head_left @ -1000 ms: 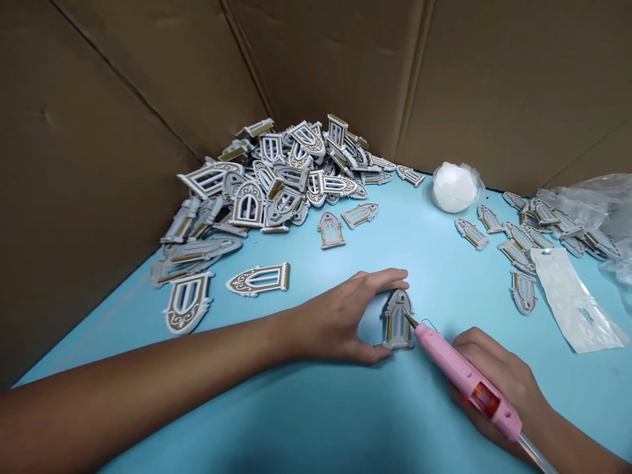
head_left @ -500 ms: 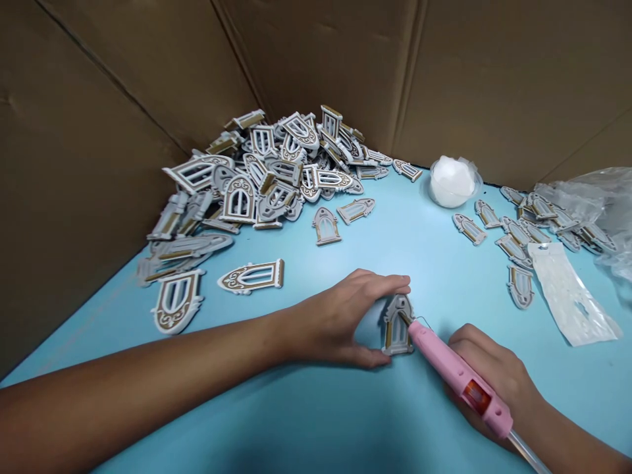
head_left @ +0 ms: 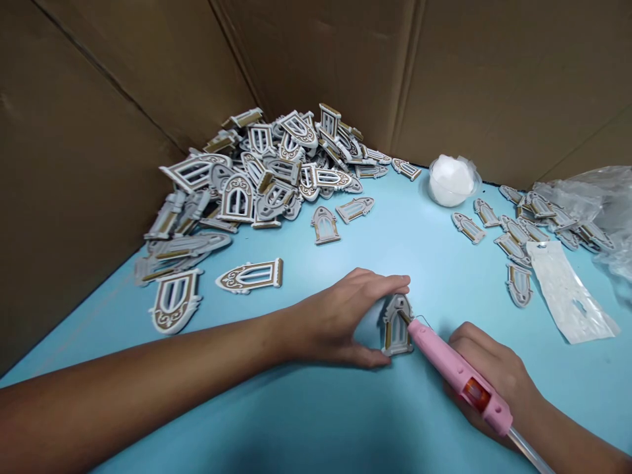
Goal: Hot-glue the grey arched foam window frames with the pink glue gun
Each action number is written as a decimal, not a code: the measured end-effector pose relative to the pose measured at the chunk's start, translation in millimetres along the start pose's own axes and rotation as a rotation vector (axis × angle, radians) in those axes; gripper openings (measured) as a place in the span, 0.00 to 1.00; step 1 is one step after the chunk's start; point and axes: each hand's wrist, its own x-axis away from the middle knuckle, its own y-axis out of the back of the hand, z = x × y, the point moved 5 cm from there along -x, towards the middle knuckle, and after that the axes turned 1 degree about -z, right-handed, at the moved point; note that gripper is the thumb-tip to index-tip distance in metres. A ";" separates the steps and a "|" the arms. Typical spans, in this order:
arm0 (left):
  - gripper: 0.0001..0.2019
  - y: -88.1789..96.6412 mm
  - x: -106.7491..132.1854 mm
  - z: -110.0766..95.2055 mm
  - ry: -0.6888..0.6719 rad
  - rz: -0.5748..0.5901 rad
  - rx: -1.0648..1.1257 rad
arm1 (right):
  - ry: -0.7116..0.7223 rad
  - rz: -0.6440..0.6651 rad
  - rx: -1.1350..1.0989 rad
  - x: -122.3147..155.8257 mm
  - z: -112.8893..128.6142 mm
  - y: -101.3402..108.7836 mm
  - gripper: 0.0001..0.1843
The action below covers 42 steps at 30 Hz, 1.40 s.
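Observation:
My left hand [head_left: 345, 316] grips a small arched window ornament [head_left: 396, 329] between thumb and fingers, top and bottom, on the blue table. The ornament's plain grey back faces up. My right hand [head_left: 498, 368] is wrapped round a pink glue gun [head_left: 449, 362], whose handle is mostly hidden by the hand. A clear glue stick [head_left: 528, 447] sticks out of its rear end. The nozzle tip points at the ornament's back and appears to touch it, by the upper part of the frame opening.
A large heap of white-and-gold window ornaments [head_left: 276, 164] lies at the back left. Behind it stand brown cardboard walls [head_left: 494, 85]. A clear cup [head_left: 451, 187] holds something white. On the right are several grey-backed ornaments [head_left: 518, 286], a white plastic packet [head_left: 567, 293] and clear plastic bags [head_left: 607, 204].
Both hands, the ornament and the glue gun keep nearly the same place. The whole view has shifted very slightly.

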 end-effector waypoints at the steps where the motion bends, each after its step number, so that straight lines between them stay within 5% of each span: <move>1: 0.49 -0.1 0.2 0.2 -0.003 -0.002 0.001 | 0.002 -0.003 0.004 0.1 -0.1 0.2 0.11; 15: 0.52 2.0 -1.2 -3.5 0.002 -0.009 0.003 | -0.076 0.069 -0.073 6.1 -4.8 -5.3 0.07; 34: 0.52 2.8 -1.5 -2.9 0.004 -0.028 -0.039 | -0.041 -0.027 -0.047 -3.1 -0.5 0.8 0.10; 42: 0.51 3.8 -0.6 -3.6 -0.005 -0.050 -0.062 | 0.016 0.029 -0.054 -0.5 -0.6 -0.5 0.08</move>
